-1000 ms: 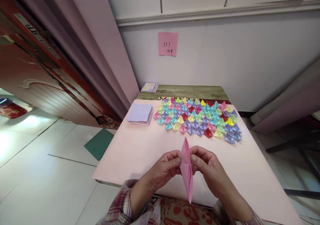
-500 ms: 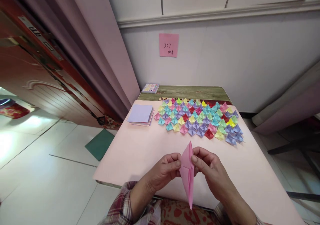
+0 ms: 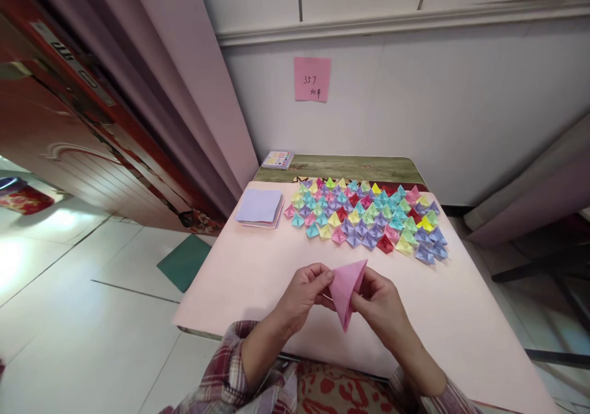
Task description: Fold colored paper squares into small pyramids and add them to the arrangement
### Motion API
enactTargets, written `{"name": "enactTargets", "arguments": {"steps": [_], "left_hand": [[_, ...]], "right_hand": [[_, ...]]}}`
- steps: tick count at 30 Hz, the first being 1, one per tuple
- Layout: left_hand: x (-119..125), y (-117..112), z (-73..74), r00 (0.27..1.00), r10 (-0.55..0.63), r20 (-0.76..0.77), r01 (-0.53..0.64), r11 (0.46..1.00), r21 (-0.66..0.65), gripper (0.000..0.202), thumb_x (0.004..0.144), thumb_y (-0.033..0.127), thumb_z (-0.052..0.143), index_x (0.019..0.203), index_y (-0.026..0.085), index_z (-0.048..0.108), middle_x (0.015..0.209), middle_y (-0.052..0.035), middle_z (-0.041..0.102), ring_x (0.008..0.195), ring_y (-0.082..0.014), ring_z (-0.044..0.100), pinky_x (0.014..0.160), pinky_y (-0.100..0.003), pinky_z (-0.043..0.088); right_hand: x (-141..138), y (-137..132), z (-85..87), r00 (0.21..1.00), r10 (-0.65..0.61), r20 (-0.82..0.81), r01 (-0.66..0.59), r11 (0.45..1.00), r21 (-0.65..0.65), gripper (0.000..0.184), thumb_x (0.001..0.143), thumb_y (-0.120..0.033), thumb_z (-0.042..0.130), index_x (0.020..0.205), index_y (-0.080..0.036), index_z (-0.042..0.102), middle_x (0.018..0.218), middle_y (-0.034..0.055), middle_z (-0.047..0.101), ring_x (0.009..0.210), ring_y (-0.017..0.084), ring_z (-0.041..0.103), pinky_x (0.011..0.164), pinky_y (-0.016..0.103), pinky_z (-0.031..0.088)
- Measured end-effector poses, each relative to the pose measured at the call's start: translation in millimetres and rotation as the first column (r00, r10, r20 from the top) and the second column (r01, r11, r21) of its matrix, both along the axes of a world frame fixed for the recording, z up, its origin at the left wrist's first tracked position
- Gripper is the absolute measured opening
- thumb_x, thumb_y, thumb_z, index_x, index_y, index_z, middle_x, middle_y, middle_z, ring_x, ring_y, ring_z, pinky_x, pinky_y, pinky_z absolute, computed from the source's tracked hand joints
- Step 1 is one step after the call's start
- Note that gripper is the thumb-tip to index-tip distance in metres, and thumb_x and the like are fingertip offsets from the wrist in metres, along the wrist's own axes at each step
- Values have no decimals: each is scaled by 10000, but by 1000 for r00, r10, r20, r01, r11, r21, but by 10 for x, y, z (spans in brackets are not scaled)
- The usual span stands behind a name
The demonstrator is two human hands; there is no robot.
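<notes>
A folded pink paper [image 3: 346,286], now a triangle pointing down toward me, is pinched between both my hands just above the near part of the pink table cover [image 3: 239,279]. My left hand [image 3: 304,294] grips its left edge with thumb and fingers closed. My right hand [image 3: 380,306] holds it from the right and behind. Beyond my hands lie several small folded paper shapes [image 3: 366,217] in many colours, packed in rows.
A stack of square paper sheets [image 3: 259,207], lilac on top, lies at the table's far left. A small paper pack [image 3: 276,159] rests on the bare wooden strip by the wall. A pink note [image 3: 312,78] hangs on the wall. A green sheet [image 3: 184,261] lies on the floor at left.
The pink paper was a long upright narrow shape held edge-on; it is now turned or folded into a shorter, wider triangle, and my hands have shifted slightly forward over the table.
</notes>
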State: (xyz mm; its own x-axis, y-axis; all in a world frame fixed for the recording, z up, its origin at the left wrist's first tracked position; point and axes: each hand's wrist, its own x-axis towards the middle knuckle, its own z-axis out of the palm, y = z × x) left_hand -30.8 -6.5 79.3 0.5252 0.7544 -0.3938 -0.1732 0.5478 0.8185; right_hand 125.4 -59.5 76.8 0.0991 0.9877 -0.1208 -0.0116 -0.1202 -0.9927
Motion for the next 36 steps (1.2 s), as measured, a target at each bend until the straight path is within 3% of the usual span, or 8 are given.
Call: {"name": "enactTargets", "arguments": {"steps": [2,4,8,12,20,30,36], "left_hand": [[76,-44,-39,993,116,33,-113,991,-66,371,731,473,752,736,140,588,661,-22,622,579,-136,587,579,-276,521],[135,-88,-81,974,207,88,-193,971,-144,354,720,451,769,762,136,612,690,-21,629,611,-123,585,599,-241,496],[182,-131,-120,936,323,140,-284,928,-240,341,676,397,810,825,122,675,742,-33,661,669,-117,582,622,-210,446],[155,-121,-94,930,351,110,-311,911,-270,400,683,453,792,861,107,703,765,-61,681,696,-157,602,641,-261,450],[109,-106,-102,968,229,100,-201,952,-230,382,713,462,773,841,109,699,719,-35,653,648,-130,573,614,-245,399],[127,-146,-94,961,226,157,-173,941,-292,201,675,269,774,721,119,649,683,-15,616,633,-117,526,596,-237,358],[151,-171,-81,964,226,138,-174,934,-313,199,663,274,771,692,122,646,652,-9,616,612,-121,527,587,-244,355]], "right_hand": [[-54,-10,-19,973,-91,211,69,992,110,103,777,-217,604,864,-183,647,728,2,656,608,138,586,566,228,478],[-93,-28,-46,865,-204,459,89,962,260,91,808,-185,555,836,-191,641,723,4,643,605,131,579,574,220,457],[-131,-65,-145,624,-326,710,-49,891,452,202,885,-151,483,962,-209,660,811,32,667,691,140,621,615,216,442],[-130,-82,-224,545,-355,759,-123,862,492,262,906,-141,473,1068,-228,659,884,40,693,726,137,641,617,211,433],[-126,-58,-207,406,-426,808,-128,849,512,235,882,-128,495,986,-225,681,825,15,705,681,136,628,594,242,354],[-121,-51,-184,372,-484,792,-80,834,547,148,824,-136,546,870,-227,654,784,8,707,686,158,626,619,268,350],[-111,-55,-199,345,-541,767,-90,794,601,298,831,-117,516,1097,-217,607,969,54,727,848,207,653,816,316,439]]}}
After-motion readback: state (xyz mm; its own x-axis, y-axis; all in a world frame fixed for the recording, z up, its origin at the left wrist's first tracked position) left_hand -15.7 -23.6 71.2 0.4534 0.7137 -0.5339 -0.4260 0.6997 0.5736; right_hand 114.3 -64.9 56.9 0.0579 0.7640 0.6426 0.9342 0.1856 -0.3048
